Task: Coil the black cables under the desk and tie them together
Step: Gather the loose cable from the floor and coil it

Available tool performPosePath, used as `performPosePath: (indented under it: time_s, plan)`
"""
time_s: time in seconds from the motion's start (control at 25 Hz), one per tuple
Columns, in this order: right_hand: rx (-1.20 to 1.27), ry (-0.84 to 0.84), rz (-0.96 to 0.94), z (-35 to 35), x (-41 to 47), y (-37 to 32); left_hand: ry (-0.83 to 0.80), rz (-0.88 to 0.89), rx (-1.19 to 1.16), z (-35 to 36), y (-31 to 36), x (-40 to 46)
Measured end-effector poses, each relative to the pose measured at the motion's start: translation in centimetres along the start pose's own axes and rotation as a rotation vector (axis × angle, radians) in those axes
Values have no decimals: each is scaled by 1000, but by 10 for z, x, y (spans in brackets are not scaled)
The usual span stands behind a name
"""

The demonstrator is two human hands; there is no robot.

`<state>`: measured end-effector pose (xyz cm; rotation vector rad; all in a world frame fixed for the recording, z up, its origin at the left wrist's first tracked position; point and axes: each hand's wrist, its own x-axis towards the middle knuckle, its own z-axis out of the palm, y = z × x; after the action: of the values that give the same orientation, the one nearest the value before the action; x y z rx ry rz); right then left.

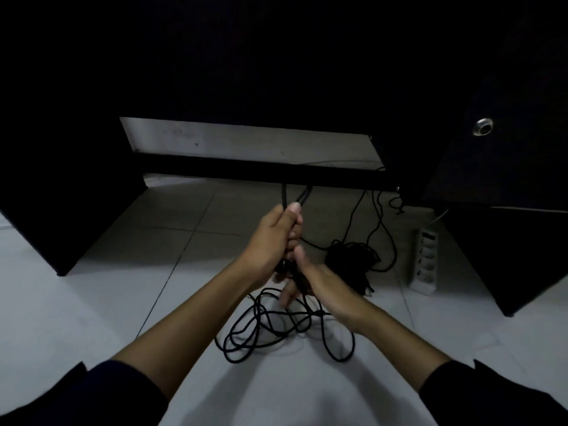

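The black cables (292,198) are gripped in the curled left hand (273,238) below the counter's crossbar (246,170); the right hand (319,281) is closed round them just beneath. Loose loops (276,327) are spread on the tiled floor (92,302), near a bundled coil (350,256) and a white power strip (425,259).

Your left hand (273,238) grips the cables (296,198) just below the desk crossbar (215,170), above your right hand (319,281). Loose loops (276,330) lie on the floor (92,302) beneath; the power strip (425,262) lies right.
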<state>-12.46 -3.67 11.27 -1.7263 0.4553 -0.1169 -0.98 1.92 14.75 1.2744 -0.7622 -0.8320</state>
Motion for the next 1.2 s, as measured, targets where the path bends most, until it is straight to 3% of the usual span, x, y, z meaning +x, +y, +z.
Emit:
performPosePath:
  time_s: [0.32, 0.48, 0.56, 0.84, 1.0, 1.2]
  plan:
    - [-277, 104, -119, -47, -4, 38, 14, -59, 3, -29, 10, 4]
    - [-709, 155, -357, -59, 5, 2, -13, -64, 160, -29, 10, 2]
    - [-799, 152, -423, -55, 8, -17, -26, -90, 189, -25, 11, 0]
    - [-935, 434, -612, -42, 9, -38, -186, -126, 366, -17, 9, -9]
    - [-865, 333, -609, -51, 13, -39, -190, -138, 367, -14, 6, -10]
    - [-1028, 229, -636, -74, 9, -40, -262, -124, 522, -25, 9, -10]
